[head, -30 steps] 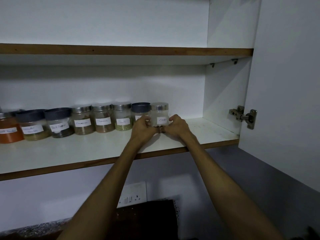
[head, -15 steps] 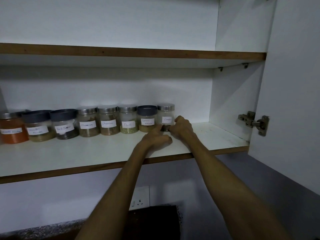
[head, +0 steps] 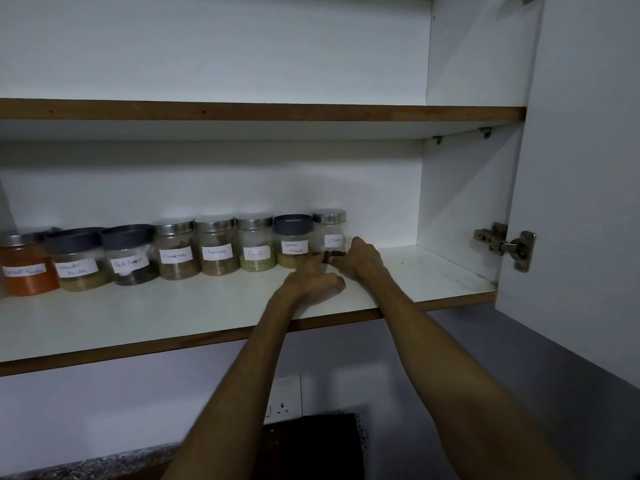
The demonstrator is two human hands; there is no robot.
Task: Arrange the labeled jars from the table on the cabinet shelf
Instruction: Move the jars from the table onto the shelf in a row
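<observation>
On the cabinet shelf (head: 207, 317) our right hand (head: 360, 259) cups the Cloves jar (head: 330, 235), grip loose, left hand (head: 311, 282) curled empty, aligning the row.

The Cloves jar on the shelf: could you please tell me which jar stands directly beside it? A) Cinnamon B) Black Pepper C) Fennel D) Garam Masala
D: the Cloves jar ends the row on the right, and the dark-lidded Garam Masala jar stands right against its left side, with both hands at the Cloves jar's base.
</observation>
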